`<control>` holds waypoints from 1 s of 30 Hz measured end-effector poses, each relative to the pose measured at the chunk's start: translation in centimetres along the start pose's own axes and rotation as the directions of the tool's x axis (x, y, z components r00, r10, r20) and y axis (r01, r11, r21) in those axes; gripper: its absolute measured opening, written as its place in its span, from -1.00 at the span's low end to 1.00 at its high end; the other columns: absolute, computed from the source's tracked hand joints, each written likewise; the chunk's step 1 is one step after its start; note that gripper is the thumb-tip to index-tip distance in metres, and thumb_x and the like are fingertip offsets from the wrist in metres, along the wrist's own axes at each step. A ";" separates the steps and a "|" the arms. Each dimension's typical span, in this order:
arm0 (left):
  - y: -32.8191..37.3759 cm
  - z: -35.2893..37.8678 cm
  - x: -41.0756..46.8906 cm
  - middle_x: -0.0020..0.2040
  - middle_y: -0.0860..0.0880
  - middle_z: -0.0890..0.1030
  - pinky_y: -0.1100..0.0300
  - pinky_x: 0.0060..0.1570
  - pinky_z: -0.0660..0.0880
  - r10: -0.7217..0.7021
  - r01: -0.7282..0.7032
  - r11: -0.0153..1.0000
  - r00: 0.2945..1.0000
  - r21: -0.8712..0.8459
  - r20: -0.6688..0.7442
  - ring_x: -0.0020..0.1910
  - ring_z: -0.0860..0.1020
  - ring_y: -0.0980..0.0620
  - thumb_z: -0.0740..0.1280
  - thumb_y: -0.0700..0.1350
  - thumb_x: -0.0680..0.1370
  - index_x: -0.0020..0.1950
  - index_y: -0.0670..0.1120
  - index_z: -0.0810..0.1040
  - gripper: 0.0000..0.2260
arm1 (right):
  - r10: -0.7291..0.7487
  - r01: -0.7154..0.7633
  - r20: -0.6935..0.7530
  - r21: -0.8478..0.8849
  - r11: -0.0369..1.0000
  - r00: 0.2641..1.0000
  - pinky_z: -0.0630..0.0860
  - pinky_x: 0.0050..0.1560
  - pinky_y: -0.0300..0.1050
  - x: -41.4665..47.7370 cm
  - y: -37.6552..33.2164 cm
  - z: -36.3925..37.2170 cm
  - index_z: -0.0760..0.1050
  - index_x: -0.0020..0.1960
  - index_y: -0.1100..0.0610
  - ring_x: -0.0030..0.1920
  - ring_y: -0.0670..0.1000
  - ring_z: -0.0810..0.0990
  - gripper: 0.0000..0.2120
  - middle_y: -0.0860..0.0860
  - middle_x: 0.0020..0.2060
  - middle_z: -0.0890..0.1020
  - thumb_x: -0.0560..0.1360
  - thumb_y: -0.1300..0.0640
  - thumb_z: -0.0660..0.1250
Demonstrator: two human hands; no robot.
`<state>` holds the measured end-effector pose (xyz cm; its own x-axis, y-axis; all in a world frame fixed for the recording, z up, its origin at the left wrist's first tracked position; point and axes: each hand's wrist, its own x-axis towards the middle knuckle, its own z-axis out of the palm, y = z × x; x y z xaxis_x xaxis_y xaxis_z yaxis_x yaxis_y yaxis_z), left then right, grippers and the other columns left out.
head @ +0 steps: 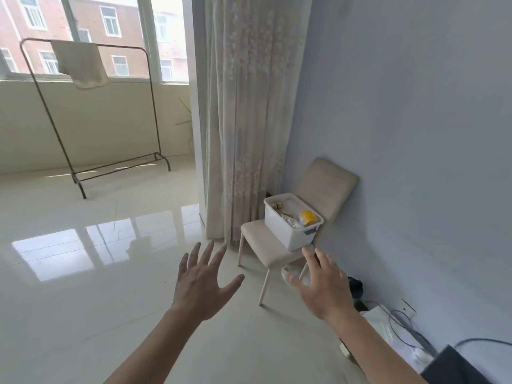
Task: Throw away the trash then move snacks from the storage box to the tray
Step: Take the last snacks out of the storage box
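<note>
- storage box (288, 231): white plastic, rectangular, open-topped, grey latch on its near end; stands upright on the seat of a beige chair (266, 253), close to the backrest
- inside it: a yellow packet (308, 217) at the near right end; crinkled clear wrappers (291, 220) beside that; a small gold item (277, 205) at the far end

Can't make out contents of storage box (288, 234), centre right: mostly hidden behind its near wall. Can't identify yellow item (308, 217) inside, too small. Only partly see clear wrapper (290, 270) under chair (263, 245), covered by right hand (324, 292). Can't name dark thing (457, 367) at lower right corner, cut by frame edge.
</note>
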<state>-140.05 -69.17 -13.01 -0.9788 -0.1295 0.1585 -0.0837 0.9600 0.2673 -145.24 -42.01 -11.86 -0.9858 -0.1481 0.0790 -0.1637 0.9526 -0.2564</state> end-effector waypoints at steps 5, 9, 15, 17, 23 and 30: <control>-1.2 0.9 8.3 0.71 0.05 0.01 -0.07 0.63 -0.17 0.096 -0.096 0.995 0.995 -0.006 0.038 0.69 -0.13 -0.06 -0.17 0.56 0.40 0.68 0.21 -0.01 -0.11 | 0.126 -0.125 -0.028 0.030 0.992 0.992 0.24 0.50 0.21 4.6 0.1 1.2 0.08 0.61 -0.11 0.58 0.11 0.16 -0.10 0.03 0.61 0.18 0.39 -0.53 -0.14; -1.4 2.4 13.4 0.70 0.06 0.03 -0.06 0.63 -0.15 0.162 -0.159 0.986 0.985 -0.055 0.057 0.69 -0.12 -0.04 -0.14 0.56 0.41 0.68 0.21 0.02 -0.11 | 0.204 -0.203 -0.026 0.043 0.978 0.979 0.22 0.52 0.18 7.3 0.8 2.7 0.07 0.62 -0.11 0.59 0.10 0.13 -0.13 0.02 0.60 0.18 0.42 -0.53 -0.09; -1.3 6.6 20.3 0.70 0.03 0.09 -0.08 0.64 -0.12 0.242 -0.234 0.968 0.965 -0.088 0.099 0.69 -0.08 -0.05 -0.08 0.55 0.44 0.68 0.18 0.09 -0.14 | 0.282 -0.281 0.010 0.114 0.953 0.959 0.21 0.53 0.19 13.0 2.3 5.6 0.07 0.62 -0.13 0.61 0.08 0.09 -0.08 0.01 0.61 0.16 0.37 -0.54 -0.13; -1.2 7.9 22.8 0.70 0.04 0.07 -0.07 0.64 -0.16 0.260 -0.253 0.965 0.959 -0.070 0.111 0.69 -0.10 -0.05 -0.10 0.55 0.44 0.68 0.19 0.07 -0.14 | 0.291 -0.290 0.018 0.140 0.947 0.957 0.23 0.52 0.18 15.6 2.9 6.6 0.06 0.62 -0.15 0.61 0.07 0.08 -0.11 0.01 0.61 0.16 0.38 -0.54 -0.10; -1.1 9.8 32.8 0.70 0.05 0.07 -0.04 0.63 -0.20 0.271 -0.266 0.962 0.959 -0.065 0.084 0.69 -0.12 -0.03 -0.09 0.54 0.47 0.68 0.18 0.08 -0.16 | 0.320 -0.321 0.034 0.156 0.934 0.947 0.32 0.48 0.17 24.7 5.6 8.2 0.08 0.61 -0.14 0.59 0.06 0.14 -0.13 0.00 0.60 0.18 0.41 -0.53 -0.07; 1.1 11.9 46.2 0.70 0.03 0.08 -0.08 0.64 -0.16 0.288 -0.283 0.957 0.950 -0.055 0.119 0.69 -0.10 -0.06 -0.11 0.53 0.48 0.68 0.18 0.08 -0.17 | 0.368 -0.370 0.048 0.188 0.910 0.929 0.28 0.50 0.10 37.1 10.2 7.7 0.11 0.62 -0.08 0.58 0.12 0.17 -0.18 0.09 0.59 0.22 0.48 -0.47 0.06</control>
<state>-187.57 -71.14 -16.66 -0.9764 0.1828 0.1147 0.2073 0.9423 0.2630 -183.75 -39.83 -18.97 -0.9775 0.2000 -0.0667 0.2086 0.8716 -0.4435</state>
